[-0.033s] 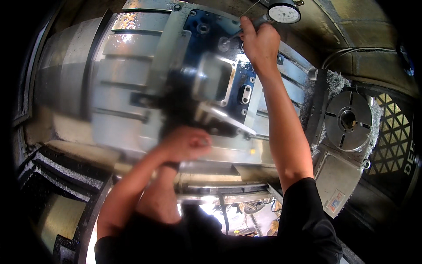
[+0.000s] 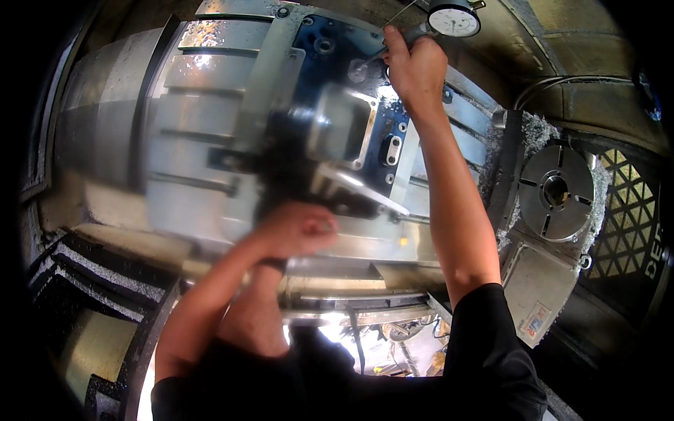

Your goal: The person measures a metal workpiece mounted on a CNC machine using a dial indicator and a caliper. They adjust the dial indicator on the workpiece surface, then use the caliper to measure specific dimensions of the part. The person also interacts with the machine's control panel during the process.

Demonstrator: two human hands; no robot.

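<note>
My right hand (image 2: 419,74) is closed round the grey stem of a dial bore gauge (image 2: 453,22), whose round white dial stands above the fingers at the top. The gauge's lower part slants down to a round bore (image 2: 359,70) in a dark metal workpiece (image 2: 324,69). The workpiece has a squarish opening and several small holes. My left hand (image 2: 303,228) is curled over the near edge of the machine table, blurred. Whatever its fingers hold, if anything, I cannot make out. Below it shows a second bare limb (image 2: 256,319); whose it is I cannot tell.
A slotted metal machine table (image 2: 193,130) lies under the workpiece, with a pale bar (image 2: 263,84) along the workpiece's left. On the right stands a round slotted chuck (image 2: 556,193) among metal chips (image 2: 539,130). A black smear hides part of the middle.
</note>
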